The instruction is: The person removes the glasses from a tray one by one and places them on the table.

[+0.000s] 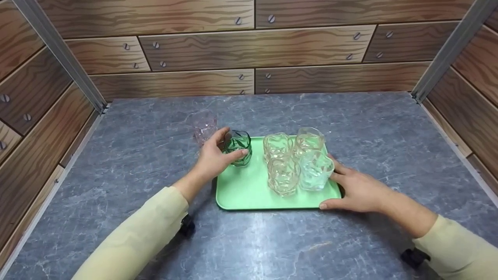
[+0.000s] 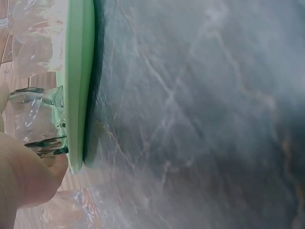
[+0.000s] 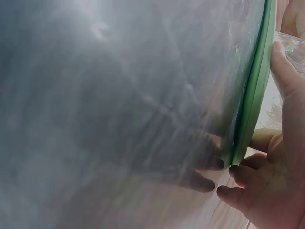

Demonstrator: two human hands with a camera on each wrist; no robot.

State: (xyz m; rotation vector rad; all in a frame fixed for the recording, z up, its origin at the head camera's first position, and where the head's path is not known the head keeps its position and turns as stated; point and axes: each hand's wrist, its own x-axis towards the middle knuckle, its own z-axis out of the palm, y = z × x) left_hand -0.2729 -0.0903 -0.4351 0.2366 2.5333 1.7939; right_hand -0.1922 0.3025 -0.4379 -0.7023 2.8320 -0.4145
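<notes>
My left hand [image 1: 213,155] grips a clear glass with dark green ridges [image 1: 239,149], thumb on one side and fingers on the other. This glass stands at the back left corner of a green tray [image 1: 243,192]; in the left wrist view the base of the glass [image 2: 35,119] meets the tray. My right hand [image 1: 362,190] holds the tray's right edge, its thumb along the front right corner. On the tray's right half several clear glasses [image 1: 283,177] stand close together, one of them bluish [image 1: 316,173]. Behind my left hand, a pale pink glass [image 1: 205,128] stands on the table.
The tray lies on a grey marbled tabletop [image 1: 256,249]. Wood-patterned panels [image 1: 253,46] close off the back and both sides, with metal posts [image 1: 447,46] at the corners.
</notes>
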